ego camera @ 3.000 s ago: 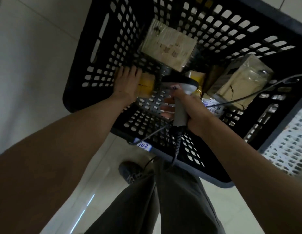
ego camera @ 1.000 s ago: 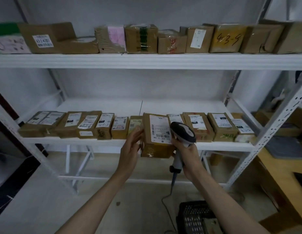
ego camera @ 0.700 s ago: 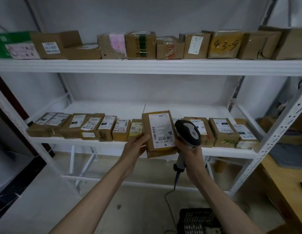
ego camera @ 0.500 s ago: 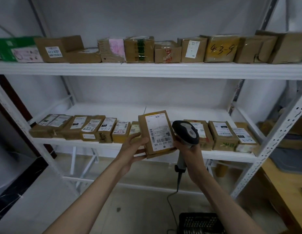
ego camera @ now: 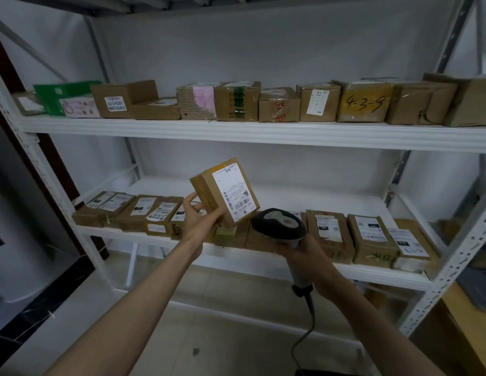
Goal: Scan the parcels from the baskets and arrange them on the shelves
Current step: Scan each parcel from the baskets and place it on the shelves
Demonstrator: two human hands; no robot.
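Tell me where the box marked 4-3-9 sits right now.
In the head view, the box marked 4-3-9 stands on the upper shelf, right of centre, between a box with a white label and a taped brown parcel.

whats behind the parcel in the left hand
Behind the held parcel lies the lower shelf with its row of boxes and the white back wall. The boxes directly behind it are mostly covered.

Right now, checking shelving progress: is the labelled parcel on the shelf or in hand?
In hand: left hand holds the parcel tilted, above the lower shelf.
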